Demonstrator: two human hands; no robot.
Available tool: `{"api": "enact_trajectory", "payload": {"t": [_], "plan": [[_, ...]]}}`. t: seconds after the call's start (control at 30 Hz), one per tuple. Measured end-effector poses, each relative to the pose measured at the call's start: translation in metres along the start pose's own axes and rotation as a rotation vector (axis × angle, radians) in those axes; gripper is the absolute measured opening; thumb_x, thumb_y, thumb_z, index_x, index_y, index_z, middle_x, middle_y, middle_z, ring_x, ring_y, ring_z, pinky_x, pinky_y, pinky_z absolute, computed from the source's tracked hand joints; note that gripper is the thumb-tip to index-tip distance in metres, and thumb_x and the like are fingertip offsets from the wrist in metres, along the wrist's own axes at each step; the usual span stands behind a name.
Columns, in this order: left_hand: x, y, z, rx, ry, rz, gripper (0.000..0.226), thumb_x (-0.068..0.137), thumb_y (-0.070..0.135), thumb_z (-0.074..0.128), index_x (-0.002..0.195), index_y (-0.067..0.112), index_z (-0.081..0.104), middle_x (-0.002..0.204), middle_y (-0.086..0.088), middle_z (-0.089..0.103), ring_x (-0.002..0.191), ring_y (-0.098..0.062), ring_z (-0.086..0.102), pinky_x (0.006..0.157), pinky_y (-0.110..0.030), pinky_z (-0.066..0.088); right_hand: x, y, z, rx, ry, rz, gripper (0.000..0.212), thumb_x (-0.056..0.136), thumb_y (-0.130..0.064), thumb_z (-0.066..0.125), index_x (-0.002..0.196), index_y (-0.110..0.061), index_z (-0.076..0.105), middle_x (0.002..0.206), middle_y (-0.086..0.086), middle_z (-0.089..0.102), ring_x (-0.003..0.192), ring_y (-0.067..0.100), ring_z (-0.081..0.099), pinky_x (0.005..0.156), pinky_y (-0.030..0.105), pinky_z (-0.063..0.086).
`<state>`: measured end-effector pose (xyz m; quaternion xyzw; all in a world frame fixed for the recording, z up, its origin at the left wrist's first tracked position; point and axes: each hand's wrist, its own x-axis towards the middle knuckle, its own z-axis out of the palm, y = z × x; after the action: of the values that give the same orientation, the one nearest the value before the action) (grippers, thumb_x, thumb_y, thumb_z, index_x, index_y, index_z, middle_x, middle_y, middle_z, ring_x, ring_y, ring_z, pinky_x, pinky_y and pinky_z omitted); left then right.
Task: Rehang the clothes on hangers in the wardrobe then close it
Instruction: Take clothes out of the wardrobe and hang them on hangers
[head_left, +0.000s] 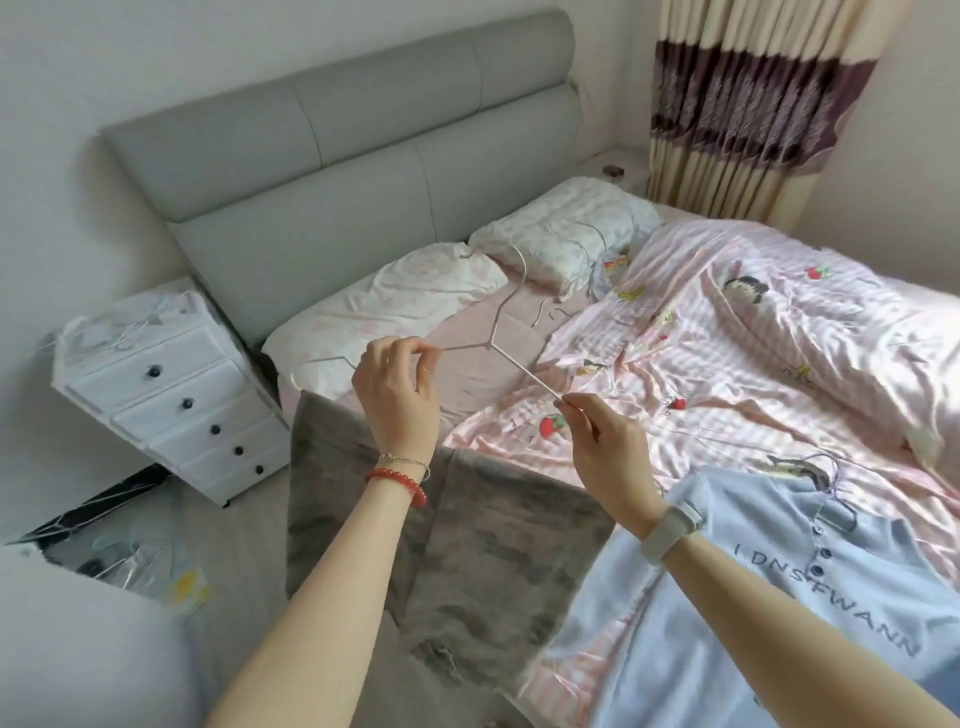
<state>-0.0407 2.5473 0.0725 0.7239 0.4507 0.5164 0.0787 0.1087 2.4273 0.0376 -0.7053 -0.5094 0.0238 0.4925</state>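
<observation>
A thin white hanger (497, 332) is held up over the bed, its hook pointing toward the pillows. My left hand (397, 395) pinches its left arm and my right hand (605, 441) pinches its right arm. Below my hands a grey garment (467, 545) hangs over the bed's near edge. A light blue polo shirt (753, 587) with dark lettering lies at the lower right with a hanger (831, 499) in its collar. Several more white hangers (576, 254) lie by the far pillow. The wardrobe is out of view.
A pink striped duvet (753, 353) covers the bed's right side, with two pillows (395, 306) by the grey headboard (337, 156). A white drawer chest (171, 395) stands left of the bed. Plastic wrapping (145, 561) and hangers litter the floor. Curtains (753, 104) hang at the back right.
</observation>
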Motion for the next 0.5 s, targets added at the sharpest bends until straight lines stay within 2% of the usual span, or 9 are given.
{"api": "enact_trajectory", "payload": {"t": [0.1,0.2,0.33,0.4,0.5], "plan": [[0.028,0.012,0.052,-0.043,-0.137,0.038,0.015,0.085,0.014,0.062,0.083,-0.001,0.065,0.087,-0.017,0.061,0.087,-0.035,0.057,0.081,-0.041,0.039,0.031,0.027,-0.010,-0.033,0.060,0.106,0.015,0.090,-0.010,0.055,0.093,-0.001,0.067,0.055,0.012,0.060,0.044,0.026,0.045,0.047,0.035,0.035],[0.046,0.030,0.107,-0.087,-0.256,0.055,0.013,0.085,0.010,0.062,0.086,-0.002,0.066,0.092,-0.020,0.060,0.090,-0.036,0.057,0.081,-0.039,0.041,0.057,0.066,-0.022,-0.086,0.111,0.163,0.018,0.091,-0.012,0.054,0.097,-0.001,0.067,0.069,0.017,0.068,0.052,0.028,0.054,0.051,0.036,0.039],[0.051,0.043,0.188,-0.045,-0.442,0.121,0.023,0.085,0.007,0.056,0.106,0.003,0.064,0.117,-0.017,0.057,0.113,-0.032,0.051,0.097,-0.044,0.038,0.090,0.139,-0.027,-0.167,0.151,0.284,0.022,0.092,-0.014,0.052,0.100,-0.002,0.067,0.086,0.018,0.071,0.071,0.036,0.063,0.057,0.035,0.041],[0.029,0.036,0.227,0.031,-0.595,0.157,0.034,0.087,0.016,0.055,0.120,0.010,0.057,0.132,-0.012,0.049,0.125,-0.029,0.042,0.104,-0.050,0.031,0.109,0.186,-0.026,-0.210,0.138,0.360,0.023,0.093,-0.016,0.051,0.100,-0.001,0.067,0.086,0.021,0.070,0.076,0.038,0.064,0.061,0.039,0.046],[-0.034,0.005,0.274,0.190,-0.905,0.065,0.050,0.092,0.035,0.046,0.139,0.026,0.035,0.152,-0.004,0.021,0.140,-0.023,0.016,0.111,-0.056,0.009,0.134,0.263,-0.021,-0.245,0.081,0.437,0.024,0.093,-0.019,0.051,0.103,-0.003,0.066,0.087,0.022,0.070,0.081,0.039,0.064,0.069,0.046,0.050]]}}
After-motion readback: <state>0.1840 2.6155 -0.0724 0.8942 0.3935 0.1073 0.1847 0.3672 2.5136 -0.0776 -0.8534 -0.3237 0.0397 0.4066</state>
